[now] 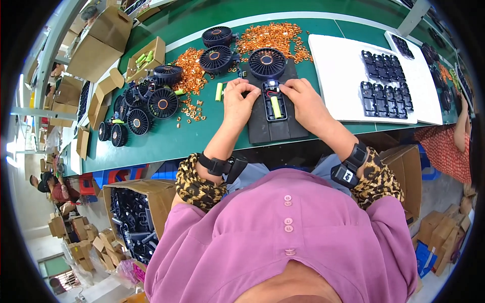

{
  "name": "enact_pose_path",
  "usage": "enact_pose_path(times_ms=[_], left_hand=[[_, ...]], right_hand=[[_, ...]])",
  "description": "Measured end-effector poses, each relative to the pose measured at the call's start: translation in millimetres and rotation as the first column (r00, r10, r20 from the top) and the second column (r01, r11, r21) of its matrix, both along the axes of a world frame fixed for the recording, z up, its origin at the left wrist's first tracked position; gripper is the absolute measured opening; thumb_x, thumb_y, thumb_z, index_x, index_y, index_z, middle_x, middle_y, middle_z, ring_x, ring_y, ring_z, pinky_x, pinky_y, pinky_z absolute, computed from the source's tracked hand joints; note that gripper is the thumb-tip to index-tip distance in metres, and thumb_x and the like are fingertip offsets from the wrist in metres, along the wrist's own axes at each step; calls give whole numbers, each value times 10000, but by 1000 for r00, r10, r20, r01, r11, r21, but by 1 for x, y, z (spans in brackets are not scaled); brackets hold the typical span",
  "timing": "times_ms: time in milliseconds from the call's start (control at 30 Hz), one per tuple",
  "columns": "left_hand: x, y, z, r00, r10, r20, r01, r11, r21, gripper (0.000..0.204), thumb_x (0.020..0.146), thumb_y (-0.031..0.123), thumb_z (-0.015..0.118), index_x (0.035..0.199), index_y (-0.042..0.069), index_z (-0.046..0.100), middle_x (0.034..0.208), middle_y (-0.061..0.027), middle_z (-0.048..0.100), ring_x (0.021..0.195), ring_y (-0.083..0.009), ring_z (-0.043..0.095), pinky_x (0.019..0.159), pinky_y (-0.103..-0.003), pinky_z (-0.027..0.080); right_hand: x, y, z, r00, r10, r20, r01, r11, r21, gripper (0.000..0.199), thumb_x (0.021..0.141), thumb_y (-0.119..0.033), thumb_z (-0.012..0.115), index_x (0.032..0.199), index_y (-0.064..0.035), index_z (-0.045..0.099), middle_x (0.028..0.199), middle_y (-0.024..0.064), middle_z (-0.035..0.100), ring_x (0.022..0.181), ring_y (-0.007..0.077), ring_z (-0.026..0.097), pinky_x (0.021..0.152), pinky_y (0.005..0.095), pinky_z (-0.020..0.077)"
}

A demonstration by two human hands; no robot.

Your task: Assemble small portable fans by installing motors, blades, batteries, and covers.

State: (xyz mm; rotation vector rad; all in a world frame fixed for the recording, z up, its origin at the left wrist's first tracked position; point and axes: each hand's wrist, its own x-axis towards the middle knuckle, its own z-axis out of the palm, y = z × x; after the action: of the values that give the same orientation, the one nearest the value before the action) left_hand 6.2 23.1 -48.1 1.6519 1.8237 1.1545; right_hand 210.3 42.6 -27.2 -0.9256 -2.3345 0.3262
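Observation:
A handheld fan (pixel 267 64) with a round dark grille lies in front of me on a black pad (pixel 256 132). Its opened handle (pixel 276 117) points toward me, with a light-green battery cell (pixel 275 107) inside and a small board with red wires at the top. My left hand (pixel 238 102) is closed in a pinch just left of the handle's top; what its fingertips hold is too small to make out. At the handle's right edge, my right hand (pixel 307 107) has thumb and forefinger closed on the fan. Another battery cell (pixel 219 92) lies left of my left hand.
Orange small parts (pixel 270 38) are heaped behind the fan, with more at left. Several assembled fans (pixel 162 103) cluster at left, near a carton of cells (pixel 132 65). At right, a white foam board (pixel 336 81) bears black handle shells (pixel 384 100). A carton (pixel 169 194) of black parts stands below the table.

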Motion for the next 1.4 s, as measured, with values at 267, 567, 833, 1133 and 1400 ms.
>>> enact_pose_path(times_ms=[267, 567, 833, 1133, 1400], left_hand=[[8, 3, -1, 997, 29, 66, -26, 999, -39, 134, 745, 148, 702, 805, 28, 688, 1081, -134, 538, 1092, -242, 475, 942, -337, 359], [13, 0, -1, 993, 43, 106, -42, 999, -10, 126, 733, 158, 694, 792, 47, 684, 1072, -130, 537, 1097, -275, 447, 940, -371, 357], [18, 5, -6, 996, 57, -75, -48, 992, 117, 82, 713, 141, 672, 755, 78, 640, 996, -117, 568, 1028, -285, 488, 904, -379, 363], [36, 14, 34, 924, -9, -382, 149, 929, 338, 200, 808, 70, 582, 1007, 52, 564, 998, -144, 548, 1017, -322, 492, 890, -418, 380], [161, 121, 66, 632, -682, -368, 723, 690, -38, 203, 785, 194, 621, 854, 18, 696, 792, -165, 666, 723, -268, 654, 673, -332, 502]], right_hand=[[0, -3, -2, 998, -13, -64, 15, 999, 29, 377, 698, 85, 518, 1068, 52, 584, 1042, 143, 546, 982, 296, 504, 870, 347, 444], [0, -2, -4, 998, -9, -59, 10, 1000, 27, 364, 706, 68, 511, 1065, 66, 575, 1040, 148, 541, 983, 298, 499, 877, 353, 435], [0, -1, -5, 997, -54, -57, 57, 997, 56, 349, 716, 39, 512, 1057, 55, 581, 1024, 152, 544, 963, 304, 503, 869, 361, 431], [13, -7, -12, 957, -22, -288, 24, 1000, 4, 460, 756, 46, 503, 1214, 33, 456, 1052, 194, 557, 986, 355, 521, 861, 399, 440], [77, -44, -16, 935, -119, -333, 92, 991, -93, 236, 812, -28, 585, 1047, -33, 596, 780, 134, 592, 726, 304, 591, 656, 382, 478]])
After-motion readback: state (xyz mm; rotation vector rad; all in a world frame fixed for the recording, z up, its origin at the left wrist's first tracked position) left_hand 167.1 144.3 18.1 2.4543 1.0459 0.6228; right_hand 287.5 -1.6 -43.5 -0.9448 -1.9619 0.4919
